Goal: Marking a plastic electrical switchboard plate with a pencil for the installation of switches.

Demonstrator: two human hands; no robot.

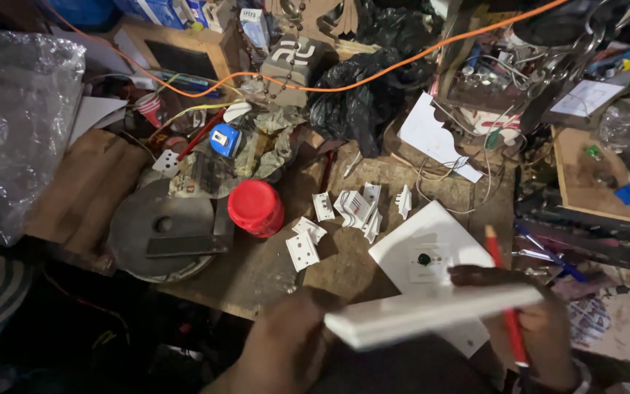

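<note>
My left hand [286, 343] grips the left end of a long white plastic strip [432, 314] held across the lower middle. My right hand [541, 328] holds the strip's right end and also a red pencil [504, 299] that stands nearly upright. Under the strip lies a white square plate [417, 241] with a small black knob in its middle. Several small white plastic socket parts [355, 208] are scattered on the wooden bench [257, 277] just beyond my hands.
A red round lid or jar [256, 207] stands left of the white parts, next to a grey metal disc [162, 230]. An orange cable [373, 76], a black bag [359, 102], a blue tape measure [224, 139] and tangled wires crowd the back. Clear plastic sheeting [16, 124] hangs at left.
</note>
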